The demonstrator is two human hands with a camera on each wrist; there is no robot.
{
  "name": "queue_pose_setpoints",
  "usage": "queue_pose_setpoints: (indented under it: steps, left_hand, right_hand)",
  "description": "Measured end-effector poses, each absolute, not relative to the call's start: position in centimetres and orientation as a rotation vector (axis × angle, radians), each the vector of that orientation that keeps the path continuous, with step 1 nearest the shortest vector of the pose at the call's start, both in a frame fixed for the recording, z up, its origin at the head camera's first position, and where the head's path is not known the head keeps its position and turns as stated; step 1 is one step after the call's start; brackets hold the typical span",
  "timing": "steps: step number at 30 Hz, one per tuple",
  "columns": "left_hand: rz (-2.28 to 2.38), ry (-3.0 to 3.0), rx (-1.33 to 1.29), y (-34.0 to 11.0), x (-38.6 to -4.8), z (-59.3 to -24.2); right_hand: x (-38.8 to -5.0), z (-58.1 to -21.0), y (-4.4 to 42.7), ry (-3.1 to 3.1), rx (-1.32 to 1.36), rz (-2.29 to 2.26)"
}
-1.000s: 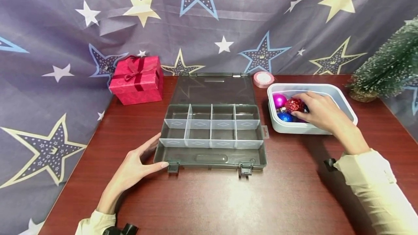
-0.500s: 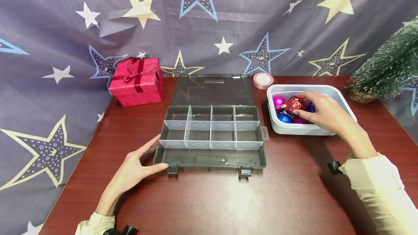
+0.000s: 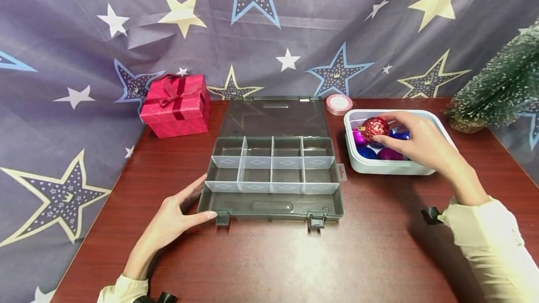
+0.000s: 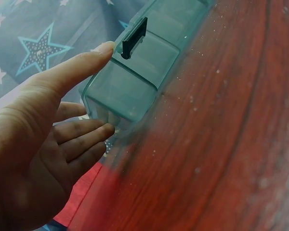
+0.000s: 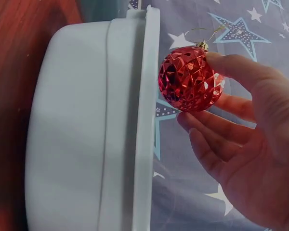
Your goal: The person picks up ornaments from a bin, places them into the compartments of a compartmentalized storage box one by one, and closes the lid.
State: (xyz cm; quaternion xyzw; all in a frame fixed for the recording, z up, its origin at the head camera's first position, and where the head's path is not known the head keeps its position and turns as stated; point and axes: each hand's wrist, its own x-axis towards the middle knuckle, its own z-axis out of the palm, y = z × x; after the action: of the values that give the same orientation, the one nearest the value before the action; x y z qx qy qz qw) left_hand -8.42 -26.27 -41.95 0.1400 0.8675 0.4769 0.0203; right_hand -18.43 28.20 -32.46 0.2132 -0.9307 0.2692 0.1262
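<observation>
A red faceted Christmas ball (image 3: pixel 375 128) with a gold cap and loop is pinched between the thumb and fingers of my right hand (image 3: pixel 425 141). In the right wrist view the ball (image 5: pixel 190 79) is above the rim of the pale plastic tub (image 5: pixel 86 125). Inside the tub (image 3: pixel 446 130) lie several more balls, among them a blue ball (image 3: pixel 367 152) and a purple ball (image 3: pixel 389 154). My left hand (image 3: pixel 168 219) rests at the left front corner of a dark translucent compartment box (image 3: pixel 269 205), its thumb beside a latch (image 4: pixel 134 39). The box's compartments hold nothing visible.
Behind the box its lid (image 3: pixel 275 116) lies folded back. A red gift box (image 3: pixel 177 106) stands at the back left. A roll of pink ribbon (image 3: pixel 339 104) sits behind the tub, and a small frosted tree (image 3: pixel 497 88) stands at the right.
My right hand has lifted the red ball from among the other balls, up to the tub's rim, uncovering more of the balls below. The left hand stays at the box's corner.
</observation>
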Motion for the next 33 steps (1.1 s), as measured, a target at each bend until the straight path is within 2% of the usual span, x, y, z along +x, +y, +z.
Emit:
queue_pose_setpoints:
  steps: [12, 23, 33]
  left_hand:
    - [1.479, 2.685, 0.432, -26.4, -8.5, -41.8]
    - [1.488, 2.668, 0.433, -26.4, -8.5, -41.9]
    - [1.492, 2.661, 0.438, -26.3, -8.4, -41.9]
  right_hand:
    - [-18.8, -31.9, 25.6, -2.765, 0.605, 0.884]
    - [-20.3, -33.2, 22.8, -2.705, 0.833, 0.915]
    - [-21.3, -34.1, 20.8, -2.790, 0.867, 0.891]
